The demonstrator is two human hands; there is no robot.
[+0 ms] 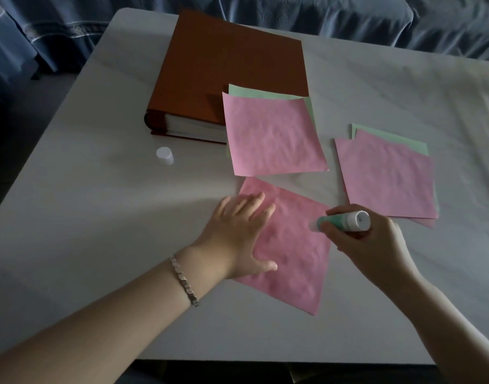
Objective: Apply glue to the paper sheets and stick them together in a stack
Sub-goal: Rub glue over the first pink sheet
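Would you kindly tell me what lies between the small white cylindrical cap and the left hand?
Head view: only bare white table between the small white cap and left hand.

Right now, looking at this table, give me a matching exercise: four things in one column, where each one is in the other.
1 glue stick
2 white cap
3 brown binder
4 left hand

a alone on the table
b flat on the nearest pink sheet
c gripped by the right hand
d partly under a pink and green pile

Pairs: 1-c, 2-a, 3-d, 4-b
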